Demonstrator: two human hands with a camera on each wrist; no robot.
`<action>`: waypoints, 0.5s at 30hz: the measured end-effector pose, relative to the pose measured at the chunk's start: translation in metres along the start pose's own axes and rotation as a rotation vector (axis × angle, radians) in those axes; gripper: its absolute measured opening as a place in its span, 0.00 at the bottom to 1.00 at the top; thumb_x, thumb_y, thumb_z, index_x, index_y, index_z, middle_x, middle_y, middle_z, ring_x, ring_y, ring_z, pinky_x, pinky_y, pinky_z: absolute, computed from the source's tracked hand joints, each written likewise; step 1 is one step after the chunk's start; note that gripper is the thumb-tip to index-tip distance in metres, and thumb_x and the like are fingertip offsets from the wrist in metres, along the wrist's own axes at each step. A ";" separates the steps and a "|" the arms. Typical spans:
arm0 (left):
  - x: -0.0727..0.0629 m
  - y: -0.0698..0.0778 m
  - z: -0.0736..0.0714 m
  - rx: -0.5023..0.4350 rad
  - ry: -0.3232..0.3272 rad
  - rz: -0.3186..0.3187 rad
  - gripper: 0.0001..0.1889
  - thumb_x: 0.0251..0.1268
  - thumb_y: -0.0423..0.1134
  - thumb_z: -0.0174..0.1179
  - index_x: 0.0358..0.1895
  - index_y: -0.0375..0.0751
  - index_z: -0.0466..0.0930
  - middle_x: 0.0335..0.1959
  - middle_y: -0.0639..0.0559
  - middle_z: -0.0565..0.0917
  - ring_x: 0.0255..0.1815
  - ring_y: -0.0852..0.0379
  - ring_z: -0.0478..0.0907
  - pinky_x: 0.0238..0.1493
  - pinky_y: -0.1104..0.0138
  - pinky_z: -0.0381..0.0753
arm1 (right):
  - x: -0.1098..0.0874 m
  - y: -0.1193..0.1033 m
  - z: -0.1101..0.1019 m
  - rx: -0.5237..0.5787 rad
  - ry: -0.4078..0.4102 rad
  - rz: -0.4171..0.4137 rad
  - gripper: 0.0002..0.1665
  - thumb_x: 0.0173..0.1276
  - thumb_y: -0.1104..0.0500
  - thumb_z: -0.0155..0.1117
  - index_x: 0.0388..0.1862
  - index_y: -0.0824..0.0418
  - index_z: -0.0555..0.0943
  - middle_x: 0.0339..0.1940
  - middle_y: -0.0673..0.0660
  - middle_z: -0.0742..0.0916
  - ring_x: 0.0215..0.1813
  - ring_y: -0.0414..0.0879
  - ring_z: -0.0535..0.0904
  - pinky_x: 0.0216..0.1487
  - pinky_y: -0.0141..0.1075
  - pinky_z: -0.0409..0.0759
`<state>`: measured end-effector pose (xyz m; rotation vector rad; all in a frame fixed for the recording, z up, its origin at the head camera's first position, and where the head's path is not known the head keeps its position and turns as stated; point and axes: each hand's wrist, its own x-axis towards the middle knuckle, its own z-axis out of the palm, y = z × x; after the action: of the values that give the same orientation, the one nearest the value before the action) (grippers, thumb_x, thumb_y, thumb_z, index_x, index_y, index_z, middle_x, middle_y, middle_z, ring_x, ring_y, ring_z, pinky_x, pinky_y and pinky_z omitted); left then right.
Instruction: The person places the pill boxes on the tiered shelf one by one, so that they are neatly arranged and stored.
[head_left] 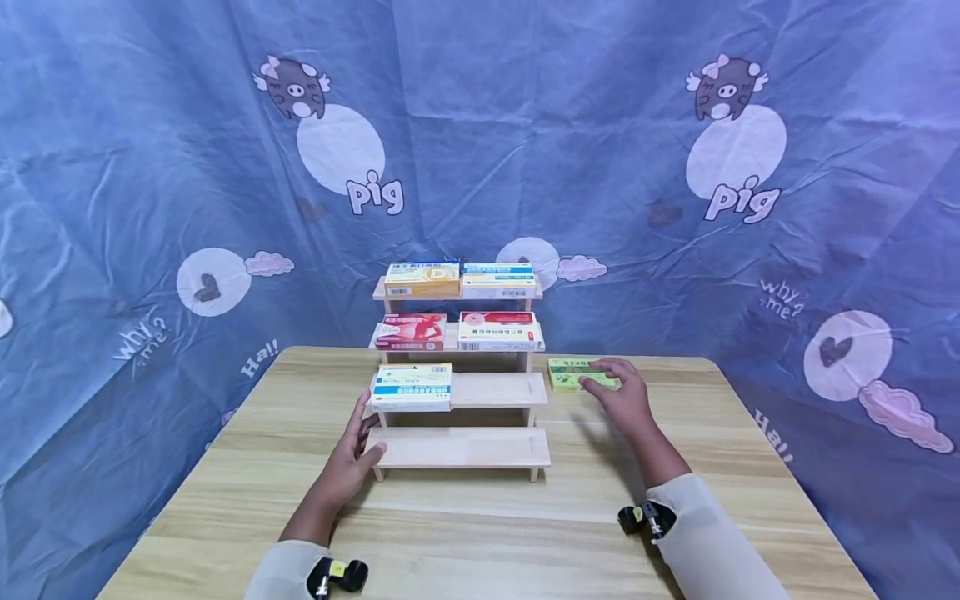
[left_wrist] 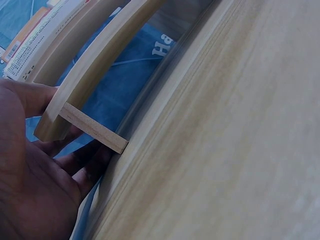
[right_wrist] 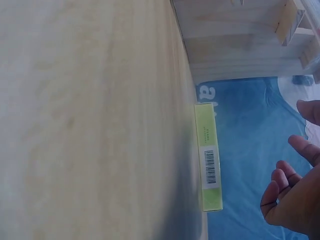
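Blue cloth (head_left: 525, 167) printed with pigs and clouds hangs behind a wooden counter (head_left: 480, 517). On the counter stands a stepped wooden rack (head_left: 461, 392) with four tiers. Its top tier carries a yellow box (head_left: 422, 278) and a white box (head_left: 498, 278) side by side; the next tier down carries a red box (head_left: 411, 331) and a red-and-white box (head_left: 499, 330); the third tier carries a blue-and-white box (head_left: 412, 386) at its left end. The lowest tier is bare wood.

The left hand (head_left: 351, 457) rests against the rack's left end, beside the lowest tier and just below the blue-and-white box; its fingers (left_wrist: 75, 161) lie loosely spread and straight along the rack's side, holding nothing.

A green box (head_left: 576, 373) lies flat on the counter just right of the rack. The right hand (head_left: 626, 396) hangs over its right end, fingers (right_wrist: 285, 175) relaxed and slightly apart. In the right wrist view there is a gap between fingers and box.
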<state>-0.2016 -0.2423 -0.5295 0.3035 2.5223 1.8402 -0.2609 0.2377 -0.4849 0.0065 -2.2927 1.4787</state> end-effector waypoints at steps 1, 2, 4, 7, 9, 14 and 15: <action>0.000 0.000 0.000 0.003 0.000 0.001 0.50 0.84 0.32 0.55 0.92 0.66 0.30 0.91 0.34 0.53 0.91 0.30 0.51 0.87 0.33 0.46 | 0.001 0.001 0.000 -0.004 -0.006 0.013 0.24 0.71 0.63 0.76 0.61 0.74 0.85 0.69 0.70 0.82 0.68 0.67 0.75 0.71 0.57 0.70; 0.000 0.000 0.000 0.005 0.001 0.002 0.50 0.84 0.32 0.55 0.92 0.65 0.30 0.91 0.34 0.53 0.91 0.30 0.51 0.87 0.33 0.46 | 0.003 0.002 0.000 -0.008 -0.014 0.027 0.25 0.72 0.62 0.76 0.62 0.74 0.85 0.70 0.70 0.81 0.68 0.67 0.74 0.72 0.57 0.70; 0.000 0.000 -0.001 0.003 0.002 0.000 0.50 0.84 0.32 0.55 0.92 0.64 0.31 0.91 0.35 0.54 0.91 0.30 0.51 0.87 0.33 0.46 | 0.005 0.004 -0.001 -0.019 -0.036 0.059 0.26 0.73 0.60 0.76 0.64 0.73 0.84 0.71 0.69 0.80 0.70 0.66 0.73 0.73 0.57 0.69; -0.001 0.001 -0.001 0.003 0.002 -0.002 0.49 0.85 0.33 0.55 0.92 0.62 0.31 0.91 0.35 0.54 0.91 0.31 0.51 0.87 0.33 0.45 | 0.009 0.007 -0.002 -0.038 -0.074 0.108 0.30 0.74 0.57 0.75 0.69 0.71 0.81 0.76 0.70 0.76 0.75 0.68 0.71 0.76 0.60 0.68; -0.001 0.002 -0.001 0.003 0.002 -0.006 0.49 0.85 0.33 0.55 0.92 0.63 0.31 0.91 0.36 0.53 0.91 0.31 0.51 0.87 0.33 0.44 | 0.012 0.009 -0.003 -0.050 -0.097 0.135 0.33 0.75 0.56 0.74 0.73 0.70 0.79 0.79 0.70 0.73 0.78 0.70 0.69 0.78 0.62 0.68; -0.001 0.003 0.000 0.003 0.003 -0.012 0.49 0.84 0.33 0.55 0.92 0.63 0.31 0.92 0.36 0.53 0.91 0.31 0.51 0.87 0.34 0.45 | 0.019 0.015 -0.005 -0.053 -0.144 0.183 0.42 0.75 0.55 0.74 0.82 0.68 0.71 0.87 0.73 0.62 0.85 0.73 0.62 0.83 0.64 0.65; -0.001 0.003 0.000 0.004 0.004 -0.016 0.49 0.84 0.33 0.56 0.92 0.63 0.31 0.92 0.36 0.53 0.91 0.31 0.51 0.88 0.34 0.45 | 0.020 0.016 -0.005 -0.050 -0.156 0.191 0.43 0.75 0.55 0.73 0.83 0.67 0.69 0.88 0.73 0.60 0.86 0.73 0.60 0.84 0.64 0.64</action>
<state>-0.1996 -0.2415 -0.5267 0.2789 2.5236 1.8322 -0.2812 0.2533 -0.4907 -0.1189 -2.5147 1.5622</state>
